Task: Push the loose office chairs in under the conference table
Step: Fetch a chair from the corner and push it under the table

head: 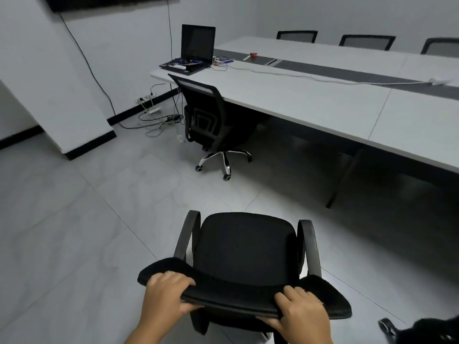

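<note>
A black office chair (pixel 246 247) with two armrests stands on the tiled floor right in front of me, its seat facing the long white conference table (pixel 310 98). My left hand (pixel 165 292) grips the top edge of its backrest on the left, fingers curled over it. My right hand (pixel 301 310) grips the same edge on the right. The chair is well apart from the table. A second black mesh chair (pixel 211 120) with a chrome wheeled base stands at the table's near left corner, its seat partly under the tabletop.
Three chair backs (pixel 296 36) show behind the table's far side. A laptop (pixel 196 49), small items and a white cable lie on the table. Power strips and tangled cables (pixel 159 117) lie on the floor by the wall. Another chair's base (pixel 390 326) sits at bottom right.
</note>
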